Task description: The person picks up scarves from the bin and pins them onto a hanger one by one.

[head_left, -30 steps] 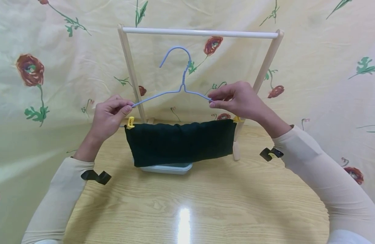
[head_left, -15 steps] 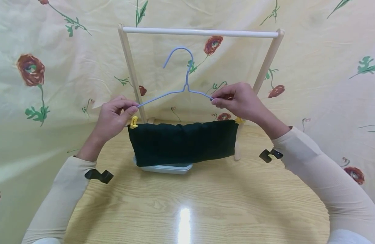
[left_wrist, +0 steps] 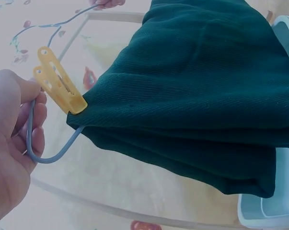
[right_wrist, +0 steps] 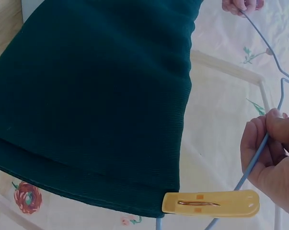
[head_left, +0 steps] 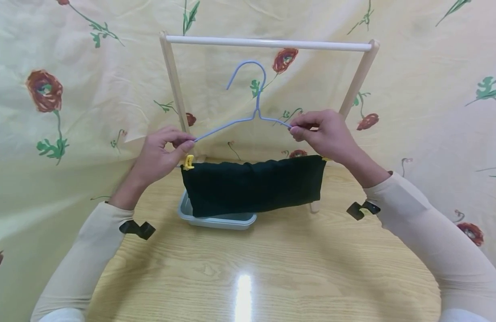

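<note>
A blue wire hanger is held up between both hands, its hook upward and opening to the left. My left hand pinches its left shoulder, and my right hand pinches the right shoulder. Over the lower bar hangs a folded dark green cloth. Yellow clothespins clip the cloth at both ends: the left clothespin shows beside the left fingers in the left wrist view, the right clothespin below the right hand in the right wrist view.
Behind the hanger stands a rack with a white top rail and wooden side posts. A pale blue tray sits on the wooden table, partly hidden under the cloth. Flower-patterned fabric covers the back.
Both hands have shifted a little to the right, carrying the hanger and cloth with them. More of the tray's left side now shows.
</note>
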`<state>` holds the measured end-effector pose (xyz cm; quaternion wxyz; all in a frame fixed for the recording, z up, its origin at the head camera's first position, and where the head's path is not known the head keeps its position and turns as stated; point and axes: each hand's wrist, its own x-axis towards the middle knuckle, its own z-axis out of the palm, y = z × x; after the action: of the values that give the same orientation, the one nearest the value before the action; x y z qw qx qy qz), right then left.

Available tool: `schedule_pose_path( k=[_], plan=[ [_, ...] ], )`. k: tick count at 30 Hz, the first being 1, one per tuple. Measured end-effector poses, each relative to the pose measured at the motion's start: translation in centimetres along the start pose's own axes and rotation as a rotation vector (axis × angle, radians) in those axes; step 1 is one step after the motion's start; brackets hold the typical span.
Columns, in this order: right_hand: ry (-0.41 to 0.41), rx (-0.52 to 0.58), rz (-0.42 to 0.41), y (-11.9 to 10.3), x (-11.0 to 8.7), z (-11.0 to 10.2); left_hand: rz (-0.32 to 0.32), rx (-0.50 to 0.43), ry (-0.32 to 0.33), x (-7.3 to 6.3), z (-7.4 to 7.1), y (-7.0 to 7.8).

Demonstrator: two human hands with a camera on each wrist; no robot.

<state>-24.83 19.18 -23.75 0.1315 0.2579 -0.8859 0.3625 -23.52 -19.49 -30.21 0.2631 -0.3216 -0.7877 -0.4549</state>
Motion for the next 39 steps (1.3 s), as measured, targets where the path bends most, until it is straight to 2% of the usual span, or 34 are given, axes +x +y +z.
schedule_pose_path(
  k=[5,16,22,25,31,39],
  plan=[
    [0.026,0.052,-0.001,0.3,-0.2,-0.2,-0.006,0.012,0.009,0.4,0.2,0.4],
    [0.071,0.083,0.000,0.7,-0.9,-0.4,-0.091,0.033,-0.020,0.7,0.8,0.6],
    [0.104,0.073,0.011,0.6,-1.4,-1.0,-0.185,-0.033,-0.008,0.8,0.8,0.7],
    [0.106,0.086,0.020,0.5,-1.6,-1.5,-0.210,-0.057,0.037,0.9,0.8,0.7],
    [0.130,0.082,0.078,0.7,-1.9,-2.5,-0.240,-0.077,0.185,1.1,0.8,0.4],
    [0.155,0.054,0.080,0.7,-2.2,-3.8,-0.361,-0.085,0.341,1.6,1.0,-1.3]
  ],
)
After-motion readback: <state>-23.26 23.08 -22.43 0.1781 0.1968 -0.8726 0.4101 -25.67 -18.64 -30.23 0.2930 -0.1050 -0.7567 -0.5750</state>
